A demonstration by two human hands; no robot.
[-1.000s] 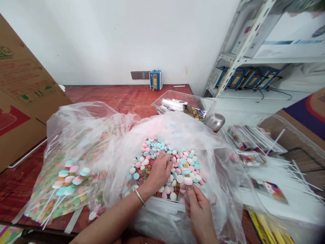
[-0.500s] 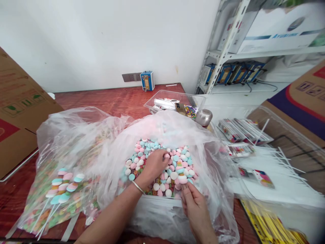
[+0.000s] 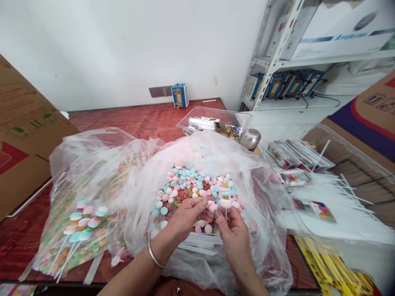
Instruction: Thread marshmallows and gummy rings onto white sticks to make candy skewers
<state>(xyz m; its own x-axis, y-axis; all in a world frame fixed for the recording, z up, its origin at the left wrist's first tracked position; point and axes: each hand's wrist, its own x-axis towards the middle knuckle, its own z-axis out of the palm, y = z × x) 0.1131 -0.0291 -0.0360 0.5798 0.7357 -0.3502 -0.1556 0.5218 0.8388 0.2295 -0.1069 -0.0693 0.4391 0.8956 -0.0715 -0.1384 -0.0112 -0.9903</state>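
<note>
My right hand [image 3: 235,233] grips the white stick of a candy skewer [image 3: 226,192], held upright and threaded with pink, blue and orange pieces. Close beside it, the fingers of my left hand [image 3: 189,217] are pinched together on a pink candy [image 3: 211,205], and the right thumb nearly meets it. Below both hands lies an open plastic bag [image 3: 148,181] holding pink, white and blue candies [image 3: 182,177] and some small coloured rings [image 3: 185,194]. Several finished-looking candy skewers [image 3: 83,222] rest on another clear bag [image 3: 68,164] to the left.
White sticks [image 3: 345,193] and packets [image 3: 285,154] lie at the right. A clear plastic tub [image 3: 185,119] and a metal cup [image 3: 250,139] stand behind the bag. Cardboard boxes [image 3: 23,123] flank the table, with yellow strips [image 3: 333,267] at the lower right.
My left hand has drawn back from the candy pile toward my right hand, bringing a pink candy. My right hand has lifted slightly, and the skewer now stands more upright.
</note>
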